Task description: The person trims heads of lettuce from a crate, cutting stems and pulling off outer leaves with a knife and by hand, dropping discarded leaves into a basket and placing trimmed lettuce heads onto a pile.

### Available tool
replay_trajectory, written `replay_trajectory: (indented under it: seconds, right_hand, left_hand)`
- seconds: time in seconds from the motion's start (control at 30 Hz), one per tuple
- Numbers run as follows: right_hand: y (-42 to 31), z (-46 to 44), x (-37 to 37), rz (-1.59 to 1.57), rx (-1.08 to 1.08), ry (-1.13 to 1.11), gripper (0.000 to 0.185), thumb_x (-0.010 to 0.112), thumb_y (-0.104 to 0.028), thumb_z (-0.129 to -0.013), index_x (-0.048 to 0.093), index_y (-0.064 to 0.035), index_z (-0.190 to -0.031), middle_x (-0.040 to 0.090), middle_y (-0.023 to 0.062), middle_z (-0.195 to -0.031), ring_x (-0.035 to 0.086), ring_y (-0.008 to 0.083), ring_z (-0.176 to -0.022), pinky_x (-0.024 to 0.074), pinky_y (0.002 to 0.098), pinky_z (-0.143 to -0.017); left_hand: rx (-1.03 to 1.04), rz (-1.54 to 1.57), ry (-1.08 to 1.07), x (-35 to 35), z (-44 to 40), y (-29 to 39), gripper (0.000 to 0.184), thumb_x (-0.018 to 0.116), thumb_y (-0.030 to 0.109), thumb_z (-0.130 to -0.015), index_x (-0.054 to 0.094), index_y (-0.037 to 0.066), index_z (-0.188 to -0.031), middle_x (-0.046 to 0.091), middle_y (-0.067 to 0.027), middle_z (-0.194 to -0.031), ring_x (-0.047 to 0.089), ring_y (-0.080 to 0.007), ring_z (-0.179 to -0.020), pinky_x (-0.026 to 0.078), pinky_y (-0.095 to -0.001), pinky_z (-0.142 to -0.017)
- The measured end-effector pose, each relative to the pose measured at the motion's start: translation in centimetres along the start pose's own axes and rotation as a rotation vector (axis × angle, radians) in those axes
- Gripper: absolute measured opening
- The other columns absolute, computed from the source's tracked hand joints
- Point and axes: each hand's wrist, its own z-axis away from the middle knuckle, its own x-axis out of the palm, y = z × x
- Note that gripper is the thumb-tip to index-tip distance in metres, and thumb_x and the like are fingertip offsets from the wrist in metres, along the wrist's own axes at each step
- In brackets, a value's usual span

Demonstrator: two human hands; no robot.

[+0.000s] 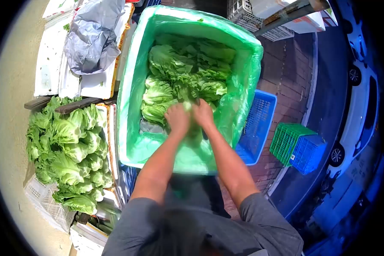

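My left hand [178, 120] is closed around the pale base of a romaine-like lettuce [187, 105], low over the green-lined bin [126, 106]. Beside it, almost touching, my right hand [203, 114] has its fingers curled at the same lettuce. A dark narrow object [198, 101] shows at the right fingers; its kind is unclear. Packed under and beyond my hands, several lettuce heads [168, 59] fill the back and left of the bin. Thin green plastic covers the bin's walls and rim. My fingertips are partly hidden among leaves.
Piled lettuces [72, 149] stand at the left above a white crate [49, 200]. Foam boxes and a grey plastic bag [91, 38] lie behind them. On the right are a blue crate [266, 115], a green crate [286, 138], and a parked white car [358, 111].
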Motion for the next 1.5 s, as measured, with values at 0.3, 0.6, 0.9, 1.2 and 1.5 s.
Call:
replay_trajectory:
  seconds: [0.3, 0.6, 0.9, 1.2, 1.5]
  right_hand:
    - [-0.6, -0.6, 1.1, 0.176, -0.058, -0.075, 0.036, 0.061, -0.031, -0.084, 0.066, 0.0026, -0.096, 0.067, 0.0282, -0.091, 0.064, 0.0452, -0.086, 0.0503, 0.0522, -0.078]
    - [-2.1, 1.9, -0.5, 0.318, -0.026, -0.079, 0.044, 0.064, -0.034, -0.083, 0.059, 0.0027, -0.106, 0.066, 0.0257, -0.092, 0.064, 0.0440, -0.086, 0.0503, 0.0496, -0.078]
    - [-2.2, 7.1, -2.0, 0.480, -0.134, -0.161, 0.037, 0.069, -0.025, -0.081, 0.057, -0.0051, -0.109, 0.061, 0.0215, -0.096, 0.061, 0.0424, -0.085, 0.0491, 0.0506, -0.072]
    - [-2.8, 10.4, -2.2, 0.539, -0.187, -0.143, 0.028, 0.068, -0.018, -0.082, 0.057, -0.0045, -0.104, 0.060, 0.0201, -0.096, 0.062, 0.0425, -0.084, 0.0492, 0.0514, -0.069]
    - [-6.2, 17.4, -8.8, 0.114, -0.471, 0.173, 0.034, 0.073, -0.003, -0.078, 0.061, -0.0026, -0.110, 0.060, 0.0134, -0.093, 0.057, 0.0263, -0.069, 0.0468, 0.0360, -0.061]
  left_hand:
    - [0.002, 0.132, 0.015, -1.4, 1.2, -0.2, 0.048, 0.068, 0.009, -0.074, 0.059, 0.009, -0.121, 0.056, -0.0109, -0.112, 0.049, -0.0316, -0.109, 0.036, -0.0451, -0.094]
    - [0.054, 0.347, -0.010, -3.8, 3.8, -0.5, 0.056, 0.071, 0.010, -0.072, 0.053, 0.006, -0.125, 0.055, -0.0143, -0.117, 0.051, -0.0350, -0.111, 0.042, -0.0456, -0.093]
    - [-0.030, 0.535, -0.151, -7.0, 7.4, -1.4, 0.054, 0.065, 0.011, -0.078, 0.051, 0.000, -0.129, 0.058, -0.0203, -0.122, 0.053, -0.0385, -0.114, 0.043, -0.0450, -0.098]
    - [-0.408, 1.009, -0.184, -6.2, 9.6, -4.4, 0.049, 0.065, 0.016, -0.089, 0.048, -0.003, -0.131, 0.059, -0.0197, -0.125, 0.059, -0.0269, -0.112, 0.047, -0.0348, -0.094]
    - [-0.830, 2.099, -0.703, -14.2, 10.5, -1.5, 0.101, 0.067, 0.069, -0.076, 0.033, 0.004, -0.145, 0.042, -0.0153, -0.145, 0.044, -0.0382, -0.128, 0.036, -0.0539, -0.109]
